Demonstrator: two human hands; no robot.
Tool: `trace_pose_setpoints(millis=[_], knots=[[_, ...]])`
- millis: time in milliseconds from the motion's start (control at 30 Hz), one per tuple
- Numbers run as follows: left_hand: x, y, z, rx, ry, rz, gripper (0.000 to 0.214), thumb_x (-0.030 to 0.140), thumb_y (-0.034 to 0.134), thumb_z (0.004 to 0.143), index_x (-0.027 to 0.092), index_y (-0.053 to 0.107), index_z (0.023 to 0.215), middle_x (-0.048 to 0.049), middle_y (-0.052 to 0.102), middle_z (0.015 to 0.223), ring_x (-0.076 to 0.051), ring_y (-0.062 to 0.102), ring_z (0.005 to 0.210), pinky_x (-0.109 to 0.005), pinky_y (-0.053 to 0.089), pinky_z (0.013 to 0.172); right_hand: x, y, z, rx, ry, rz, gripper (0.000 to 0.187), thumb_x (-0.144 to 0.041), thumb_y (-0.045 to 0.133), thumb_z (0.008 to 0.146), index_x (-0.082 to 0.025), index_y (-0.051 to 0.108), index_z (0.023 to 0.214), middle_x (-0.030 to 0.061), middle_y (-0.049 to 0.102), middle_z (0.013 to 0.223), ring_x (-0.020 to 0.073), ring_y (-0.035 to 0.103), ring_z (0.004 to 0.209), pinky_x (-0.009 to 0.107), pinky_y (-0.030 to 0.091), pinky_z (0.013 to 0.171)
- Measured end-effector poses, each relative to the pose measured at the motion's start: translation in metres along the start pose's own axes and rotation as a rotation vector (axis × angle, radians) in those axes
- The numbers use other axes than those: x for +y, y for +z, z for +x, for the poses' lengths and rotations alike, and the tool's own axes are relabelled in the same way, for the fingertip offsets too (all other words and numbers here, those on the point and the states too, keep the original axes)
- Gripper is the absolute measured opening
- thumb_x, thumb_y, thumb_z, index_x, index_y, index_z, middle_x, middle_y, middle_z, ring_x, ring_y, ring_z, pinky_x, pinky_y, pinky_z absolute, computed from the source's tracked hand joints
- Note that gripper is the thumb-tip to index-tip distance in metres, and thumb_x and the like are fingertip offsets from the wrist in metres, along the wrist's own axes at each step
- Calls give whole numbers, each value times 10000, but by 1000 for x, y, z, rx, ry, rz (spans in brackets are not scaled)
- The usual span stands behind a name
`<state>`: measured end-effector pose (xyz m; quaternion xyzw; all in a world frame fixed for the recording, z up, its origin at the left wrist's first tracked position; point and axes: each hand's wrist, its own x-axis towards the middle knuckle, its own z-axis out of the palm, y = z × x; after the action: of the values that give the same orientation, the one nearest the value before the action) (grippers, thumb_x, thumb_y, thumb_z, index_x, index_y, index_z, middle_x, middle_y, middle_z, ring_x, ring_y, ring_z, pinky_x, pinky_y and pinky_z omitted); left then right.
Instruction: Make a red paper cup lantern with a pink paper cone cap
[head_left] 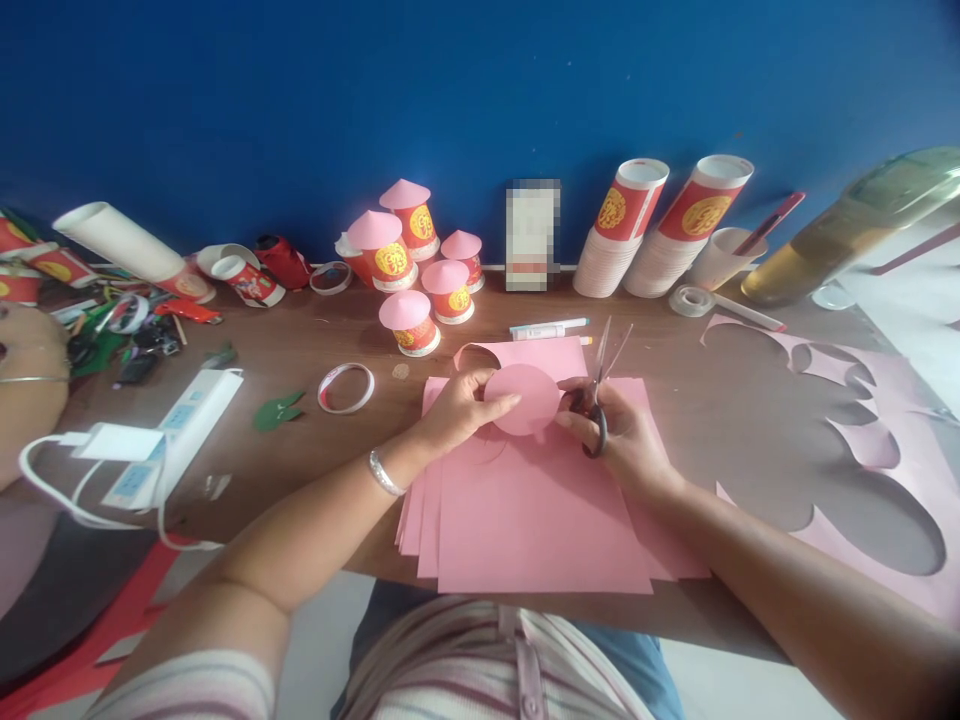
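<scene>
My left hand (456, 408) pinches a pink paper circle (525, 397) by its left edge, thumb on top. My right hand (626, 435) grips red-handled scissors (598, 395), blades open and pointing up and away, and its fingertips touch the circle's right edge. Both hands hover over a stack of pink paper sheets (525, 510) lying at the table's near edge. A silver bracelet (384, 474) circles my left wrist.
Several paper cups with pink cone tops (409, 322) stand behind the sheets. Two leaning cup stacks (660, 235), a tape roll (691, 300), a marker (547, 328), a white ring (346, 387), a power strip (176, 425) and cut-out pink paper (885, 440) lie around.
</scene>
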<state>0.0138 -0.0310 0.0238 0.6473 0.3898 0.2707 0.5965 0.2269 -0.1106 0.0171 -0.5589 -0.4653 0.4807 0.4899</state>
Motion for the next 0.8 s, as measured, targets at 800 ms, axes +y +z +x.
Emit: trace_pose_setpoints(millis=[800], knots=[[0,-11,7,255,143,-213,336,468,739,856,151,650,788,6,621,733,-136,557,720,-269,456,694,24,-13,4,-178,-34,-380,464,-552,761,771,-218,794,1092,13,684,728,181,575,657,297,471,613]])
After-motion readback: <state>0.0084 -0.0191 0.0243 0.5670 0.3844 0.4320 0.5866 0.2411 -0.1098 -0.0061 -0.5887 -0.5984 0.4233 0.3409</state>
